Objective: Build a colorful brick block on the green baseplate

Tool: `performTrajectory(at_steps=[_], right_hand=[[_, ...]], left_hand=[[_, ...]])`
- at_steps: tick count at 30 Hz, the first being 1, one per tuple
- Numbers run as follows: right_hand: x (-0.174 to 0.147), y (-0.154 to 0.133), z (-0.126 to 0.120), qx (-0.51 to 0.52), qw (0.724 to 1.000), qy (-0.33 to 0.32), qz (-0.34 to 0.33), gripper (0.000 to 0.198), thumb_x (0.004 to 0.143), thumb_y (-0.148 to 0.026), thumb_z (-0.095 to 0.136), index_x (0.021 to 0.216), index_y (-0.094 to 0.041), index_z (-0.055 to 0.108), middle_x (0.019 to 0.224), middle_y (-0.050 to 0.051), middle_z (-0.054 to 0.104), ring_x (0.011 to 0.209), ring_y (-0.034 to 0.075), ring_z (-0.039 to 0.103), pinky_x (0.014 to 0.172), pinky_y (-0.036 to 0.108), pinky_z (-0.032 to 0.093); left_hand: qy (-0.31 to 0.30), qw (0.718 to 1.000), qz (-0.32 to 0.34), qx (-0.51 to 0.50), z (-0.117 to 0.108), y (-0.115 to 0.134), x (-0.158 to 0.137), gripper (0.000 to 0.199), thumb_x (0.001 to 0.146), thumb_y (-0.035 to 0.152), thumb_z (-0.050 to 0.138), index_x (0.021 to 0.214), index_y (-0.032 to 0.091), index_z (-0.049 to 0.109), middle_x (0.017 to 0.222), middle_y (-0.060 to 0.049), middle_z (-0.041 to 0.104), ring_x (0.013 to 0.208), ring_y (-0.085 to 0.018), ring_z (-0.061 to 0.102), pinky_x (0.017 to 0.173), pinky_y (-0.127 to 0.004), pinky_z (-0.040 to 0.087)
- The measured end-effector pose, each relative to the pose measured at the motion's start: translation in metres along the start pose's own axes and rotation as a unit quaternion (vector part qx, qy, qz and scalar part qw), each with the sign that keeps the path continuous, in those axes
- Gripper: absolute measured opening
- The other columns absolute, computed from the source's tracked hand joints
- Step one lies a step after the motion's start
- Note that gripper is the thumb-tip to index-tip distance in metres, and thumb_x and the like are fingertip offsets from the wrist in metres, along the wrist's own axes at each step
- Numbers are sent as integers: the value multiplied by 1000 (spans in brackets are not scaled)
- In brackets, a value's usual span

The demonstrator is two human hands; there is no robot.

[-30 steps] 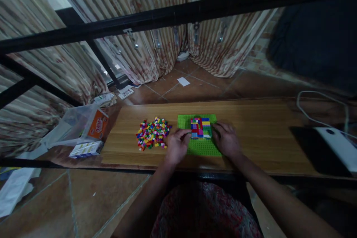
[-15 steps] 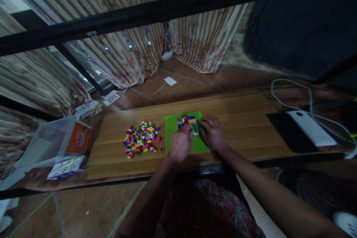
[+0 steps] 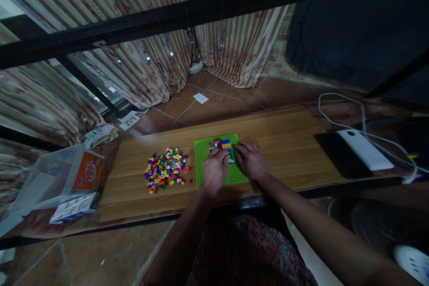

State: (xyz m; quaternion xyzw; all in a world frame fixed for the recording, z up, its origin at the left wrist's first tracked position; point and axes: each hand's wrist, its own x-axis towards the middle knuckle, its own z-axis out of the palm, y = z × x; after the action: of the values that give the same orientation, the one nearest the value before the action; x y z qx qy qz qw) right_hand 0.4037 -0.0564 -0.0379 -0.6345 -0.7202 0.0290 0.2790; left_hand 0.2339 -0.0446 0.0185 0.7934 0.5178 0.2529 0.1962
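Note:
A green studded baseplate lies on the wooden board, with a small block of multicoloured toy bricks built on its upper middle. My left hand is over the plate's middle, fingers bent and pinched together at the near side of the built bricks. Beside its fingertips shows a small whitish piece. My right hand rests across the plate's right edge, its fingers curled inward and the tips on the plate, close to the left fingertips. What either hand's fingertips grip is too small and dark to make out.
Left of the plate spreads a heap of loose toy bricks. A clear plastic bin with an orange label and a small box stand at the far left. A black tablet-like slab, a white device and a cable lie at right.
The whole view has shifted slightly, so the scene sits a little further left. Both hands keep nearly the same place over the baseplate, with only slight finger movement.

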Motion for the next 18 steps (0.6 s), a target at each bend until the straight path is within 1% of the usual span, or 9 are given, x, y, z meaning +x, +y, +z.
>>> performTrajectory(at_steps=[4,10,18], right_hand=[[0,0,-1,3,1000,-5,5,35,91,-28,47,122,-20,61,126,13,59,116,29,50,96,46,39],[0,-1,-1,1,1000,-3,0,34,91,-29,47,121,-20,62,126,13,59,114,29,51,95,45,40],[0,0,0,-4,1000,-3,-1,34,92,-29,47,120,-19,62,125,13,60,114,29,50,95,45,40]], left_hand=[[-6,1000,1,-6,2,-1,1,20,92,23,49,93,23,69,90,-3,68,87,-15,61,81,-26,45],[-25,1000,-9,10,1,5,1,24,93,26,46,89,23,69,90,-4,68,84,-16,60,78,-26,43],[-25,997,-55,49,3,11,2,20,91,25,49,94,23,68,92,-4,69,81,-17,61,74,-25,43]])
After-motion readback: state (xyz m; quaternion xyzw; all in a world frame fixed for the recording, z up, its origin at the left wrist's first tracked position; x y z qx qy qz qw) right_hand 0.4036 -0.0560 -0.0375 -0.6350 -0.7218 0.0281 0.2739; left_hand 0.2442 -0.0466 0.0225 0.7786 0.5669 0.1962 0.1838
